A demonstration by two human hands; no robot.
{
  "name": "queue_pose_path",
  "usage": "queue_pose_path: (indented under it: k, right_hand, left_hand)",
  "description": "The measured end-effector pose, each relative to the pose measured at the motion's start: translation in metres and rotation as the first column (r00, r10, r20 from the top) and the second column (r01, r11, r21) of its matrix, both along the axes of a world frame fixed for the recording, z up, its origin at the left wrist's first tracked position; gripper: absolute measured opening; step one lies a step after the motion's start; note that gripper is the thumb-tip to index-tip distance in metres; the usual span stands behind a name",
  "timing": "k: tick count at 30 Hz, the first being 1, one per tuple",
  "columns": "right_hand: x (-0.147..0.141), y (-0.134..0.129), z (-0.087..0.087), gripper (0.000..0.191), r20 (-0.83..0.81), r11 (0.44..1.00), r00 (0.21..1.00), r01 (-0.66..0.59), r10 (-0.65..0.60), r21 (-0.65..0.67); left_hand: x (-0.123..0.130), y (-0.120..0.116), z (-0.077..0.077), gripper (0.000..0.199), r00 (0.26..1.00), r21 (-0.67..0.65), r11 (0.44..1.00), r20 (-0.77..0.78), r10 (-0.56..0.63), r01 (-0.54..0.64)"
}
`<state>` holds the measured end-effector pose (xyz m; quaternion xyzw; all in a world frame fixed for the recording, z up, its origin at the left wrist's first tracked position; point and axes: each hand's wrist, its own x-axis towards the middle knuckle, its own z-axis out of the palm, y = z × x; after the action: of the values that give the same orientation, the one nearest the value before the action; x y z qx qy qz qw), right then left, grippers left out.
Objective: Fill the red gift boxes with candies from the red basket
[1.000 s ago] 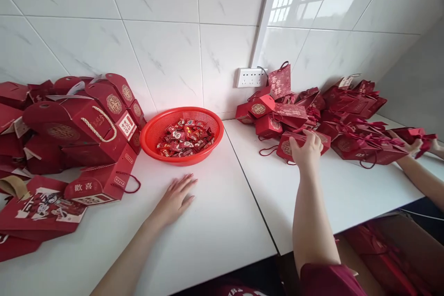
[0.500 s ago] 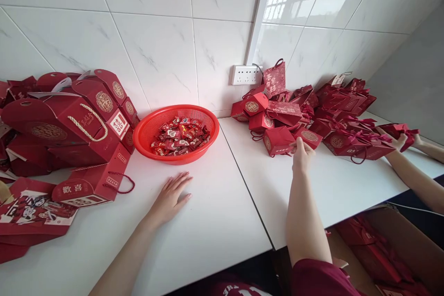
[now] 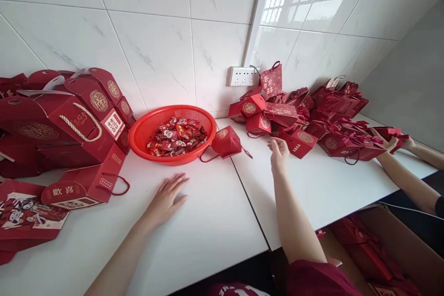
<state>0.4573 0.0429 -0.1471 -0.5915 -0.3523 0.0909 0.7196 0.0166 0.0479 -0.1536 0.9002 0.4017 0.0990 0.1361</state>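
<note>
My left hand (image 3: 169, 198) lies flat on the white table (image 3: 208, 222), fingers spread, holding nothing. In front of it stands a red plastic basket (image 3: 137, 145) with small wrapped sweets (image 3: 178, 136) inside. A small red box (image 3: 227, 142) with a dark cord sits tilted just right of the basket, touching no hand. My right hand (image 3: 279, 153) is over the table between that box and another red box (image 3: 301, 142) at the front of the middle pile. Its fingers are slightly curled and apart, with nothing seen in them.
Large red gift boxes (image 3: 83, 120) are heaped at the left. More red boxes (image 3: 256, 122) lie by the wall under a white socket strip (image 3: 243, 76). At the right another person's hands (image 3: 391, 141) hold a red box. A cardboard carton (image 3: 398, 226) stands below the table edge.
A small red box has left the front of the middle pile and now sits beside the basket. My right hand has let go and moved left. My left hand stays flat.
</note>
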Motion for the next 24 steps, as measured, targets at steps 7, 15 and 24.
queue_pose_path:
  k: [7,15,24]
  right_hand:
    - [-0.054,-0.004,0.003,0.067,0.174,0.818,0.806,-0.522,0.566,-0.242]
    - [-0.107,-0.019,0.028,0.043,0.228,0.554,0.505,-0.747,0.833,-0.368]
    - [-0.083,0.004,0.043,0.034,0.271,0.849,0.813,-0.439,0.515,-0.295]
  left_hand:
    - [-0.001,0.001,-0.002,0.054,0.999,0.000,1.000,0.030,-0.017,0.017]
    - [0.001,0.000,0.002,0.051,0.992,-0.070,0.998,0.125,0.004,0.005]
    - [0.005,-0.017,0.016,0.046,0.689,-0.426,0.900,0.625,0.367,-0.093]
